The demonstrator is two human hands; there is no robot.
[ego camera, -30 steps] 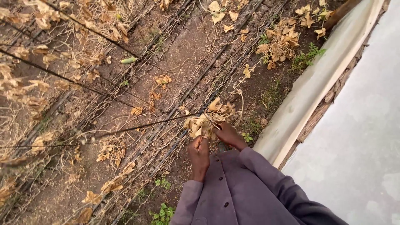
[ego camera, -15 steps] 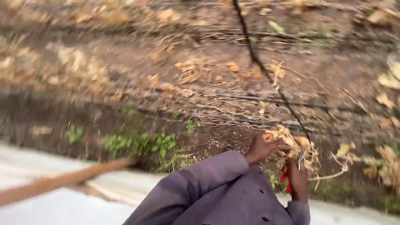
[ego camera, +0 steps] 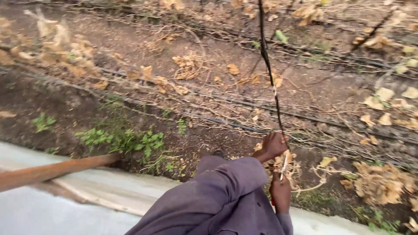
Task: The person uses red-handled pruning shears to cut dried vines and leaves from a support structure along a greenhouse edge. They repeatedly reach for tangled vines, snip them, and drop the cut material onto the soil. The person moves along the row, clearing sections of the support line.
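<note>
A dark cord with dry vine twisted round it runs from the top of the view down to my hands. My left hand, reaching out of a grey-purple sleeve, is closed round the cord's lower end. Just below it my right hand is closed on a small tool: a thin pale blade sticks up from the fist and a bit of red shows at its side. A bunch of dry yellow-brown leaves hangs between and behind both hands.
Bare brown soil carries dark hoses, dead vines and dry leaves. Green weeds grow along the bed's edge. A white plastic sheet lies at the lower left, with a wooden pole across it.
The view has swung round since a second ago, so the cord now runs up and down. Both hands stay by the dry leaf bunch, the left gripping the cord above the right.
</note>
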